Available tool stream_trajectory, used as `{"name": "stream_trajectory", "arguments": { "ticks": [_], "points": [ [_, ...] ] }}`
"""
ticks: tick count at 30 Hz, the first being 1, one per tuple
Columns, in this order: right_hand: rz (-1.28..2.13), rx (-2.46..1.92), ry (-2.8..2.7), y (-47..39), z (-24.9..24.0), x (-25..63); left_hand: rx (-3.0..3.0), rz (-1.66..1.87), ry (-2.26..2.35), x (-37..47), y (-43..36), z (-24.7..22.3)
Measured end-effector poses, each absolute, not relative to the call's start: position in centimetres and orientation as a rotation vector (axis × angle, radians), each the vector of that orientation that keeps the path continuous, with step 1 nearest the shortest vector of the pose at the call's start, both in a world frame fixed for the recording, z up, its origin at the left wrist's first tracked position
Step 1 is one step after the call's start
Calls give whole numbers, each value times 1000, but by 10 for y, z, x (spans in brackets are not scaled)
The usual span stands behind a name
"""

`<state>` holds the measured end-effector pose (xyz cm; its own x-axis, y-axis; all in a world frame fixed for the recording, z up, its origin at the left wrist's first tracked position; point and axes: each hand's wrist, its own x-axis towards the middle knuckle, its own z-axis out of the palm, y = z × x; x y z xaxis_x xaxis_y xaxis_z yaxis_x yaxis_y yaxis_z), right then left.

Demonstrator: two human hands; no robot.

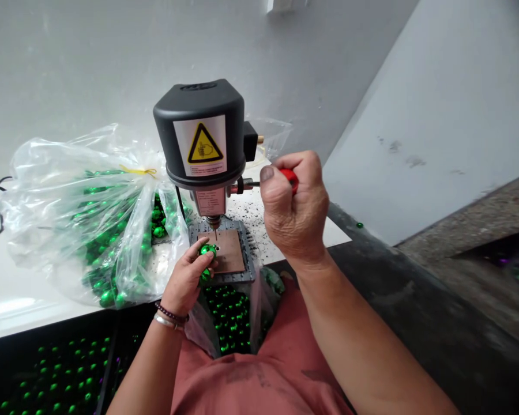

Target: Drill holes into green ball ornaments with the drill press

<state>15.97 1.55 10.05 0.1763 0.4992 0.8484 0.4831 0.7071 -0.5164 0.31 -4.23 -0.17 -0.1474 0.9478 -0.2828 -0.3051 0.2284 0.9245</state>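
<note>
My left hand [188,271] holds a shiny green ball [208,250] between thumb and forefinger, just beneath the bit of a small drill press [201,129]. A second green ball [205,275] sits lower, against the same fingers. Under the bit lies a brown square board [231,253] on the grey metal base [247,253]. I cannot tell whether the bit touches the ball. To the right, my right hand [294,204] is closed around the red knob [290,180] of the press's feed lever.
A clear plastic bag [43,196] of green balls, tied with yellow, lies on the white table [8,317] at left. Another open bag [256,311] of green balls hangs below the table edge. Dark shavings are scattered around the base. One green ball [360,225] lies on the floor.
</note>
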Motion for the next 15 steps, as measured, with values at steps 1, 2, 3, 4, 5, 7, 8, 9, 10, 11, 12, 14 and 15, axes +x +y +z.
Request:
{"name": "stream_trajectory", "arguments": {
  "ticks": [1,2,3,4,5,7,8,9,10,11,12,14,15],
  "points": [
    [19,-865,-1449,15,101,160,804,1257,1348,2,-40,-3],
    [28,-868,-1451,15,101,160,902,1247,1465,0,-37,-5],
    [37,-875,-1452,14,101,160,995,1235,1570,-2,-35,-6],
    [46,-883,-1453,14,101,160,1076,1219,1653,-3,-32,-7],
    [54,-893,-1455,13,101,160,1145,1197,1714,-5,-29,-8],
    [68,-913,-1464,12,101,161,1259,1129,1797,-6,-23,-8],
    [74,-919,-1469,12,102,161,1310,1090,1834,-6,-20,-7],
    [80,-921,-1474,11,102,162,1356,1052,1872,-5,-18,-6],
    [88,-922,-1480,11,102,162,1394,1007,1905,-4,-16,-4],
    [94,-922,-1485,10,101,162,1424,959,1927,-3,-14,-2],
    [98,-920,-1488,10,101,163,1449,910,1942,-2,-13,0],
    [103,-914,-1494,10,101,163,1498,815,1967,1,-11,4],
    [105,-911,-1498,10,101,163,1527,775,1980,2,-10,6]
  ]
}}
